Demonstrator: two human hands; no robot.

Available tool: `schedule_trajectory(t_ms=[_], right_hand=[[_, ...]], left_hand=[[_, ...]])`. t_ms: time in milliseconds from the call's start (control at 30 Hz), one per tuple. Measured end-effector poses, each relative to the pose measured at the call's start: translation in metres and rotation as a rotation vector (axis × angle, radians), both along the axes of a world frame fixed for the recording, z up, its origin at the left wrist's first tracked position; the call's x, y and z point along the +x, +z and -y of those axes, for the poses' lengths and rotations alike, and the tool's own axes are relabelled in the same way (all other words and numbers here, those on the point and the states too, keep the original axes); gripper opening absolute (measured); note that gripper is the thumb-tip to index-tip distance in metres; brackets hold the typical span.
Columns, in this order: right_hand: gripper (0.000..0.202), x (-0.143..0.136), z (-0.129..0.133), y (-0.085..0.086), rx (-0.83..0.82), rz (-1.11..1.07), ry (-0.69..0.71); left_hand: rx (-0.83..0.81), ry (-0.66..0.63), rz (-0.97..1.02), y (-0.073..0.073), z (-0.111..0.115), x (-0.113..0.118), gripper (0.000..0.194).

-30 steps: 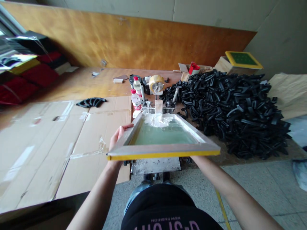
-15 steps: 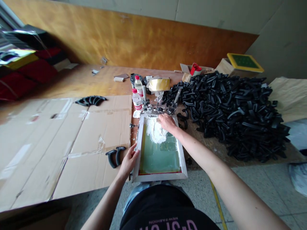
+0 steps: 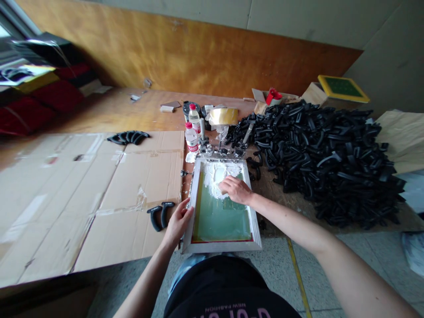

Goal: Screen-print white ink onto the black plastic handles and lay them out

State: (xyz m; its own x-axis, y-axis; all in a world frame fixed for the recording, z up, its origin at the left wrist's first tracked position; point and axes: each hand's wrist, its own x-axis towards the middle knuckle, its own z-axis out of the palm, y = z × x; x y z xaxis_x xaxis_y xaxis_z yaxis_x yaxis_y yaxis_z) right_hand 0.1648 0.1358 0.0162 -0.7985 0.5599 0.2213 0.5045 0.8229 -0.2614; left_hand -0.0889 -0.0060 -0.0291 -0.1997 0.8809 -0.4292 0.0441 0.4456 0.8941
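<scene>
Lying on flattened cardboard [image 3: 132,181] at left, two curved black pieces [image 3: 163,215] sit near the left hand [image 3: 179,220], whose fingers touch a pale screen frame [image 3: 225,246] along its left edge, though how firmly I cannot tell. Centered before the person, the frame lies flat, white paste [image 3: 212,172] smeared across its far half, where the right hand [image 3: 236,190] hovers or presses, fingers bunched, their grip unclear; farther right spreads a heap of black parts [image 3: 318,163].

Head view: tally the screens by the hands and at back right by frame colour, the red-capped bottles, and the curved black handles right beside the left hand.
Silver-framed screen: 1
Yellow-framed screen: 1
Red-capped bottles: 2
Curved black handles beside the left hand: 2
Total: 6
</scene>
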Motion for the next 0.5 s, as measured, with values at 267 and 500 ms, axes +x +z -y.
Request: schedule_trajectory(t_ms=[267, 500], right_hand=[[0.042, -0.015, -0.046, 0.033, -0.073, -0.105, -0.222], [0.033, 0.051, -0.101, 0.052, -0.067, -0.217, -0.731]], left_hand=[[0.021, 0.001, 0.057, 0.051, -0.002, -0.001, 0.08], [0.225, 0.105, 0.147, 0.112, -0.039, 0.002, 0.071]])
